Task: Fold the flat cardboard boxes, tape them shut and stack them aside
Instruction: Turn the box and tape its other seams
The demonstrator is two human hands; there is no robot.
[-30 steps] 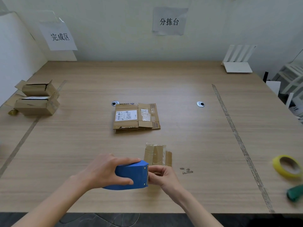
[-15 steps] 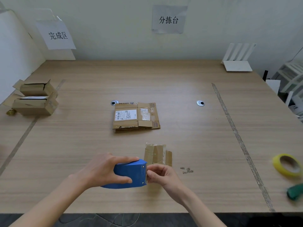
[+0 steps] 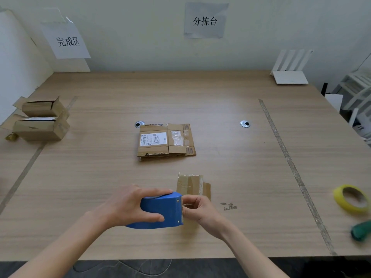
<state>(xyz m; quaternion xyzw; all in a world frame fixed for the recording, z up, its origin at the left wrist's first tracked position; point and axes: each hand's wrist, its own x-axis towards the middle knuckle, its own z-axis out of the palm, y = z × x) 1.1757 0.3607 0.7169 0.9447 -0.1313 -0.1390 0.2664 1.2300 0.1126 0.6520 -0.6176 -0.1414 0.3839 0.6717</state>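
Your left hand (image 3: 128,207) grips the blue tape dispenser (image 3: 160,211); your right hand (image 3: 197,210) pinches tape at its blade. Pull steadily, level (small box (image 3: 191,184) sits just beyond; flat boxes (image 3: 165,142) farther).

Your left hand (image 3: 128,207) and right hand (image 3: 202,212) are bare: no gloves, rings or wristbands show. Both forearms are uncovered as far as the bottom edge of the view, with no sleeve visible. Your fingers (image 3: 154,217) have short, unpainted nails.
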